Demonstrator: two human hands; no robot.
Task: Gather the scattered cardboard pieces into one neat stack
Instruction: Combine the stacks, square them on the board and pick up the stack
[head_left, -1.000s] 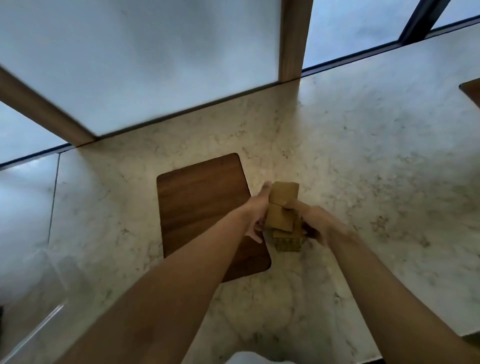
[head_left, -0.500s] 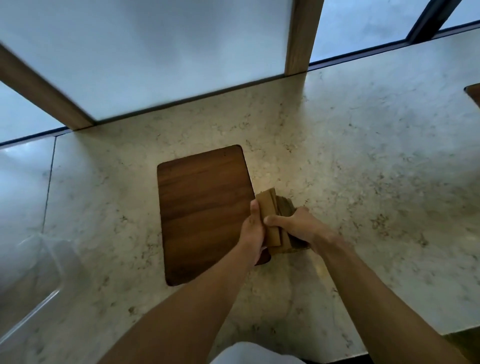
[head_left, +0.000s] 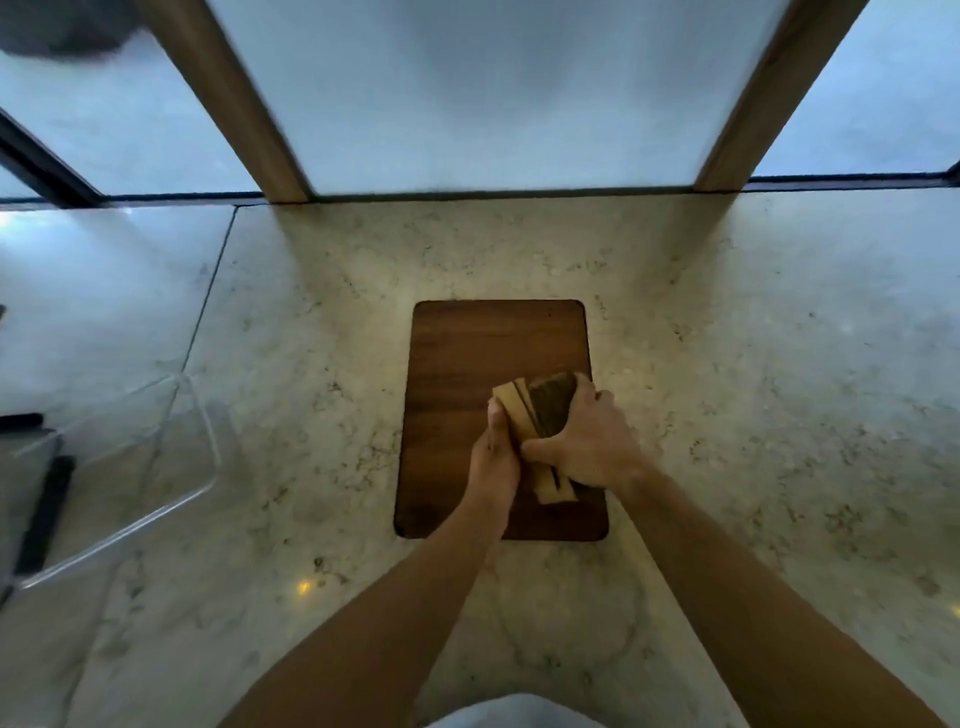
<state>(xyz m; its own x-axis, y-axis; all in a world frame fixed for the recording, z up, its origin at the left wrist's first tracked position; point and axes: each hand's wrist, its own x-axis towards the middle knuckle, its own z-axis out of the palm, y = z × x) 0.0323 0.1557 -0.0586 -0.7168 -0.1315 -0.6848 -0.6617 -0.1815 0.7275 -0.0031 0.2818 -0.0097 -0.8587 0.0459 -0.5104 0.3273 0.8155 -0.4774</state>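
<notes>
A bundle of tan cardboard pieces (head_left: 540, 410) stands on edge over the right half of a dark wooden board (head_left: 457, 364). Both hands squeeze it. My left hand (head_left: 493, 457) presses flat against the bundle's left face. My right hand (head_left: 587, 441) wraps over its top and right side, fingers curled round it. The pieces fan slightly, with corrugated edges showing at the far end and a lower corner sticking out below my right hand. How many pieces are in the bundle is hidden by the hands.
The board lies on a pale marble counter (head_left: 753, 389) that ends at frosted glass panels with wooden posts (head_left: 249, 104) behind. A clear plastic tray (head_left: 130, 467) sits at the left, with dark objects beside it.
The pieces were loosely overlapped between my hands; now they are pressed together on edge. The bundle and both hands have shifted from beside the board's right edge onto the board.
</notes>
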